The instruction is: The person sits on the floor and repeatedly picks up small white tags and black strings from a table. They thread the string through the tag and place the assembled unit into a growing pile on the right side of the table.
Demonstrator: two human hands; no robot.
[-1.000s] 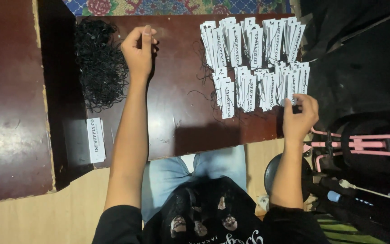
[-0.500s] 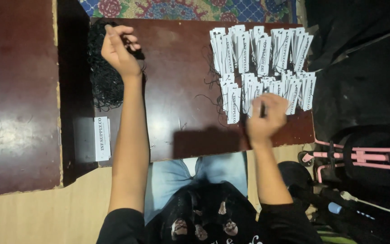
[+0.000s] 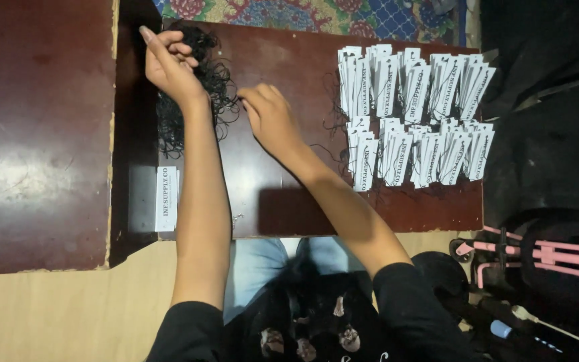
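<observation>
From the head view, the left hand (image 3: 169, 64) is lifted, fingers pinched together on thin black strings (image 3: 192, 94); the right hand (image 3: 269, 117) lies flat with fingers together, touching the pile's edge on the small brown table (image 3: 283, 194); the strings look light, soft and tangly, best pinched at one end; two rows of white tags (image 3: 413, 114), too many to count; one tag stack (image 3: 166, 198) sits alone.

Black cord tangle (image 3: 192, 94) by the left hand (image 3: 169, 64); white tags (image 3: 413, 114) right of the right hand (image 3: 269, 117); dark red-brown counter (image 3: 289, 194); floral multicoloured rug (image 3: 316, 15) beyond.
</observation>
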